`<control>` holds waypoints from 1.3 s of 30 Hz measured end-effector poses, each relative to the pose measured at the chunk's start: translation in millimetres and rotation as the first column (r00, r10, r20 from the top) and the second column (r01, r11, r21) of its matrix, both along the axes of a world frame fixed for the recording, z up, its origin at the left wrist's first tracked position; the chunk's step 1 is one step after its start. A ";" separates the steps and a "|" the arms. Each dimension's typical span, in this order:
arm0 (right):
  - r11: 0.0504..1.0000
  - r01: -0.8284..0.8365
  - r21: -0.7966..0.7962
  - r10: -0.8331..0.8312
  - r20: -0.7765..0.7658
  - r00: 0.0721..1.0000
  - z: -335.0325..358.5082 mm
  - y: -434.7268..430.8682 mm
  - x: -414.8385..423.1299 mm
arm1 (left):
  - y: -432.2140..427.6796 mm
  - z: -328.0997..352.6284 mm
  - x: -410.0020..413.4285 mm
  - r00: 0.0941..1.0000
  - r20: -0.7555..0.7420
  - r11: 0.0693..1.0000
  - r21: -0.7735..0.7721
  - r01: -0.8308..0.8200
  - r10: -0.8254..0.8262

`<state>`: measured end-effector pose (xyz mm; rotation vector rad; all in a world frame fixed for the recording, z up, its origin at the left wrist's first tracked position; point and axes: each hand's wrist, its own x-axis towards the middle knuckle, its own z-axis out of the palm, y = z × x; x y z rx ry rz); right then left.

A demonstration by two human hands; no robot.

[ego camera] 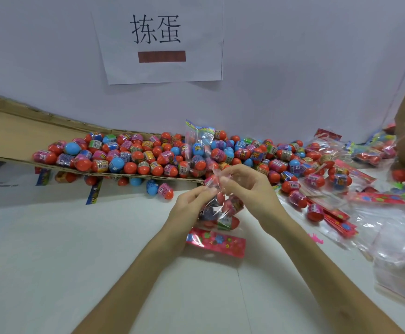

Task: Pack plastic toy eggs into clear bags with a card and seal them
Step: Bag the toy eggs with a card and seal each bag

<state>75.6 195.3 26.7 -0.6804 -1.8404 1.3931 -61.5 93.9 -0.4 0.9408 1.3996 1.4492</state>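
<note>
Head view: the left hand (191, 203) and the right hand (247, 186) meet over the white table (76, 249), each with fingers curled and pinching the crumpled open top of a clear bag (223, 208). The bag hangs between them with several red eggs inside, its bottom just above a red flowered card (217, 241) lying flat on the table. Behind them, a pile of loose eggs (148, 153) spreads over a cardboard sheet (8, 136).
</note>
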 end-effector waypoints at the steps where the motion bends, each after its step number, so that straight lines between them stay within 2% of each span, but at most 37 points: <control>1: 0.998 -0.013 -0.055 0.012 -0.011 1.000 1.3 0.9 0.2 | 1.6 -0.2 -0.2 0.999 -0.024 0.999 0.002 -0.047 0.047; 4: 0.980 -0.034 -0.195 0.035 0.002 0.999 4.2 1.2 -0.3 | 5.1 -1.6 -2.8 0.985 -0.006 0.985 0.035 -0.170 0.170; 10: 0.975 -0.078 -0.209 0.087 0.036 0.996 2.3 -1.7 -0.5 | 5.6 -0.9 -4.7 0.954 0.121 0.957 0.065 -0.283 0.274; 15: 0.995 0.042 -0.090 -0.035 0.071 0.997 -1.7 -0.8 -3.3 | 3.4 0.3 -5.8 0.948 0.214 0.963 0.083 -0.257 0.235; 18: 0.987 0.101 -0.123 -0.096 0.053 0.994 -2.0 -0.7 -3.6 | 2.4 1.3 -3.0 0.946 0.259 0.972 0.080 -0.221 0.194; 23: 0.987 0.098 -0.129 -0.095 0.024 0.995 -2.3 -0.5 -2.1 | 1.2 2.7 -3.8 0.950 0.281 0.980 0.101 -0.171 0.137; 26: 0.988 0.067 -0.143 -0.063 0.026 0.998 -1.8 -1.8 -2.0 | 2.1 1.9 -5.8 0.942 0.290 0.976 0.087 -0.201 0.168; 31: 0.994 0.006 -0.106 0.000 0.058 0.998 -1.5 -0.8 0.6 | 2.9 4.2 -4.7 0.957 0.210 0.971 0.087 -0.225 0.202; 36: 0.991 0.048 -0.126 -0.046 0.014 0.999 -1.0 -0.1 -2.3 | 3.9 2.7 -4.2 0.923 0.221 0.934 0.102 -0.342 0.314; 39: 0.979 0.119 -0.163 -0.126 -0.038 0.991 -0.4 0.3 -2.0 | 4.0 2.5 -4.6 0.924 0.211 0.933 0.105 -0.345 0.318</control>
